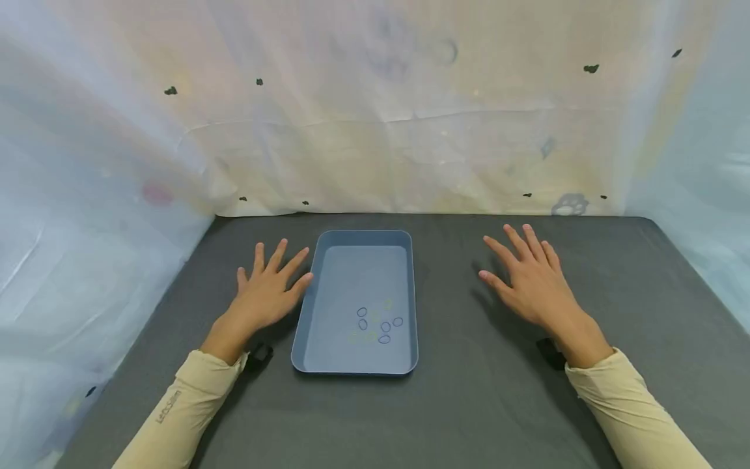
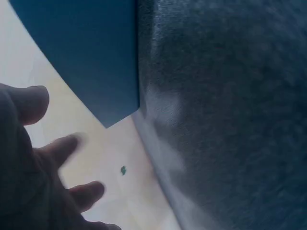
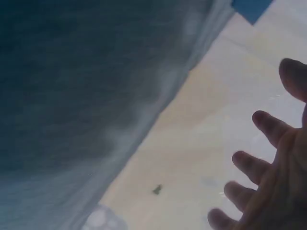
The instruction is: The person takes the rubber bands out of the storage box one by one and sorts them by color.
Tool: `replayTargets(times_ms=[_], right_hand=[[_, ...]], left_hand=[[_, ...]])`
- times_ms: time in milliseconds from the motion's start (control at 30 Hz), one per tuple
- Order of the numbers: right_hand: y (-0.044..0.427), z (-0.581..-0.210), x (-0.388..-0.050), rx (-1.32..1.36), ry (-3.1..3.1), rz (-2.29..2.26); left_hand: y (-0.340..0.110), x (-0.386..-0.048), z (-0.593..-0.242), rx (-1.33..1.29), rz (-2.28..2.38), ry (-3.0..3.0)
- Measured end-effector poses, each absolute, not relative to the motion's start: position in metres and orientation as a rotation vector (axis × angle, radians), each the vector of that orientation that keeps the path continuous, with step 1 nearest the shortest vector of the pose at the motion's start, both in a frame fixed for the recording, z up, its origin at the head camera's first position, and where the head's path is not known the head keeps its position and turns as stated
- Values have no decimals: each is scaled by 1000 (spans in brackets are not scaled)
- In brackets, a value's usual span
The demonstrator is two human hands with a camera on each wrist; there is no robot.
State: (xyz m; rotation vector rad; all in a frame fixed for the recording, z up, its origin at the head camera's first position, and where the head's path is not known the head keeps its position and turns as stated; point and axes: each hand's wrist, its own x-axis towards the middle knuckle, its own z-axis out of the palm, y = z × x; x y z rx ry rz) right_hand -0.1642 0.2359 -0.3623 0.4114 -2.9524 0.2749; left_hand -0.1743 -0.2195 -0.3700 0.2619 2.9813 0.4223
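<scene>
A shallow blue-grey tray [image 1: 351, 273] lies on the table, left of centre. Several small dark blue rings [image 1: 384, 342] are spread over its lower right part, along with fainter yellowish ones [image 1: 388, 299]. Beside the tray's left rim, my left hand [image 1: 266, 296] has its fingers spread and holds nothing; its thumb tip overlaps the rim in the head view. The left wrist view shows the tray's side wall [image 2: 96, 57] apart from the fingers. Well to the right of the tray, my right hand [image 1: 536, 286] hovers above its shadow, fingers spread, holding nothing.
Dark grey cloth [image 1: 469, 404] covers the table. A pale patterned sheet [image 1: 375, 163] hangs behind its far edge, with small dark marks on it, and pale bluish sheeting [image 1: 76, 228] hangs along the left. Each wrist carries a black band [image 1: 551, 354].
</scene>
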Motion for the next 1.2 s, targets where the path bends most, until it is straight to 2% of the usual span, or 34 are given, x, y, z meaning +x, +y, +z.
replayTargets(times_ms=[267,500,767,1200], right_hand=[[211,-338,-170,584,-2947,536],[182,-327,-167,641,-3034,648],[162,-332,-159,681,-2958,765],[131,-340,-150,960,-2864,833]], left_hand=[[-215,-174,-370,360,1026,2712],[-212,-172,-370,293,1135,2508],[-214,-175,-381,266,1212,2380],[-228,-175,-375,287,1356,2254]])
